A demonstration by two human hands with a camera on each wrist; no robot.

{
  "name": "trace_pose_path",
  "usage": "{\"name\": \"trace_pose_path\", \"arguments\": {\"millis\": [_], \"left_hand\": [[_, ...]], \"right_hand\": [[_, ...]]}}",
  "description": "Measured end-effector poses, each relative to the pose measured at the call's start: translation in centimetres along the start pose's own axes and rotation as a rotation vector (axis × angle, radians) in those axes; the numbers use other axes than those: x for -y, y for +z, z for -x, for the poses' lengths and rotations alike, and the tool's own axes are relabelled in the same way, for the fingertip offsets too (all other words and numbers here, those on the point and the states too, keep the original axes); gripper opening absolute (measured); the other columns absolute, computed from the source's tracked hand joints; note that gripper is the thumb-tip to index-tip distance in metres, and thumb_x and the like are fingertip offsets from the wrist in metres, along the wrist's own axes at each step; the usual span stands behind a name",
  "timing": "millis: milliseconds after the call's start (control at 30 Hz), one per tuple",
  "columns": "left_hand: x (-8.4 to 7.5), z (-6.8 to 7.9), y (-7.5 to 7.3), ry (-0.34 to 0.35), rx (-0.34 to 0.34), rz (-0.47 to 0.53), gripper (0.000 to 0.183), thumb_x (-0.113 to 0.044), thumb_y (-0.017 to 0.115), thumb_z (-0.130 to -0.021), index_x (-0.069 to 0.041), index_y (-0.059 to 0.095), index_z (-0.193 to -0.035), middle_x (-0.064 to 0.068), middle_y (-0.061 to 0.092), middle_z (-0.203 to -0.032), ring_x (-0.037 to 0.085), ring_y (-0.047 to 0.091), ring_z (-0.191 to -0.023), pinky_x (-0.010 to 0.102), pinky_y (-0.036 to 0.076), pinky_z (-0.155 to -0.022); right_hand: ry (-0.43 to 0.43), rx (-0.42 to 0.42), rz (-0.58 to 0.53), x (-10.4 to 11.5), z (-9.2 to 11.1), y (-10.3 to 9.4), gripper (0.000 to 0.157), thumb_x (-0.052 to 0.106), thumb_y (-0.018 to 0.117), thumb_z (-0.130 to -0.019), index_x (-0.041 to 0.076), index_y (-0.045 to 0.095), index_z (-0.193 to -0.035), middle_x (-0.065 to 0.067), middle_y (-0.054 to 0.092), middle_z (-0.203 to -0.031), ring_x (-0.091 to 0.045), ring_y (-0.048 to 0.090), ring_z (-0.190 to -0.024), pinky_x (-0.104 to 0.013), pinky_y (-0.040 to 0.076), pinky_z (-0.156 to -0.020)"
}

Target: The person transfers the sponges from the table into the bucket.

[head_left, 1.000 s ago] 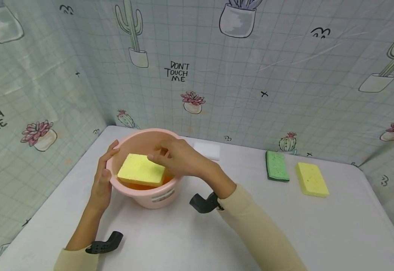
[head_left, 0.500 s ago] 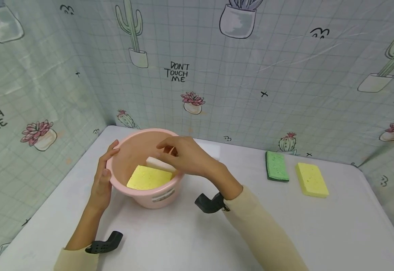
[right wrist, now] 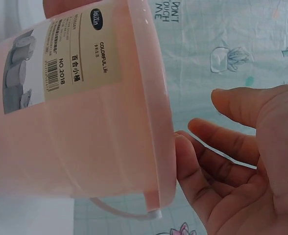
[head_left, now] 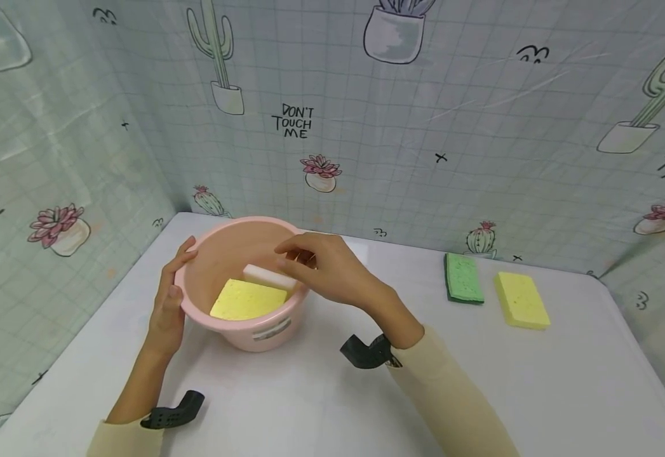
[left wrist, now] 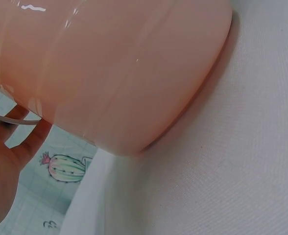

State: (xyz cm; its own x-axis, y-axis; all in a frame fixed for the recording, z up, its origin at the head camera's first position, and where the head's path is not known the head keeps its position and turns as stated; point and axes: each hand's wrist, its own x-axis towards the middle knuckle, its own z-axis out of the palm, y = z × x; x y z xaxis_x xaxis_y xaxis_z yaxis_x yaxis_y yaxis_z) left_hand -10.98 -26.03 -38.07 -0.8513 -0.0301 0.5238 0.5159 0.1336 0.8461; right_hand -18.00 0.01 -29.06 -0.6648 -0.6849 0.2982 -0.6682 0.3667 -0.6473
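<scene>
A pink plastic bucket [head_left: 258, 330] stands at the left of the table. My left hand [head_left: 169, 304] holds its left rim, fingers over the edge. Inside the bucket lie a yellow sponge [head_left: 248, 300] and a white block [head_left: 268, 277], tilted against each other; what lies beneath them is hidden. My right hand [head_left: 332, 266] hovers at the bucket's right rim, fingers loosely bent and holding nothing. In the right wrist view its fingertips [right wrist: 185, 152] are at the rim, and the bucket's paper label [right wrist: 60, 58] shows.
On the right of the white table [head_left: 423, 381] lie a green sponge [head_left: 463, 278] with a dark green underside and another yellow sponge [head_left: 522, 300]. A patterned curtain [head_left: 395, 139] with cactus drawings hangs behind and along the sides. Another white object [head_left: 358, 249] lies behind the right hand, mostly hidden.
The yellow sponge has dropped lower in the bucket, clear of my right hand, and the white block now shows. My right hand has drawn back to the right. The left hand keeps its hold.
</scene>
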Motion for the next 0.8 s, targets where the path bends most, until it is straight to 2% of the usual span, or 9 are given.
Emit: {"name": "trace_pose_path", "arguments": {"millis": [267,533,800], "left_hand": [[1.3,-0.1,-0.4,-0.009,-0.010,0.007,0.052,-0.034,0.037,-0.091,-0.006,0.031,-0.134,0.006,0.013,-0.147,0.023,0.014,-0.132,0.022,0.030,-0.098],[0.5,0.0,-0.1,-0.008,-0.007,0.030,0.052,-0.033,0.038,-0.091,-0.004,0.031,-0.134,0.007,0.013,-0.147,0.023,0.014,-0.132,0.024,0.029,-0.099],[1.4,0.0,-0.5,0.006,-0.001,0.048,0.053,-0.035,0.039,-0.091,-0.005,0.031,-0.134,0.007,0.013,-0.147,0.024,0.015,-0.132,0.022,0.030,-0.098]], "right_hand": [[0.030,-0.037,-0.043,-0.9,1.7,-0.6,0.025,0.028,0.055,-0.087,0.017,0.062,-0.108,0.011,0.057,-0.089,-0.002,0.051,-0.081,-0.017,0.046,-0.071],[0.052,-0.091,-0.016,-2.0,2.8,-1.3,0.028,0.034,0.055,-0.087,0.017,0.063,-0.109,0.013,0.057,-0.086,-0.001,0.052,-0.078,-0.018,0.046,-0.070],[0.084,-0.155,-0.017,-4.0,4.0,-1.6,0.026,0.033,0.056,-0.086,0.021,0.062,-0.109,0.012,0.059,-0.097,-0.001,0.053,-0.082,-0.019,0.047,-0.070]]}}
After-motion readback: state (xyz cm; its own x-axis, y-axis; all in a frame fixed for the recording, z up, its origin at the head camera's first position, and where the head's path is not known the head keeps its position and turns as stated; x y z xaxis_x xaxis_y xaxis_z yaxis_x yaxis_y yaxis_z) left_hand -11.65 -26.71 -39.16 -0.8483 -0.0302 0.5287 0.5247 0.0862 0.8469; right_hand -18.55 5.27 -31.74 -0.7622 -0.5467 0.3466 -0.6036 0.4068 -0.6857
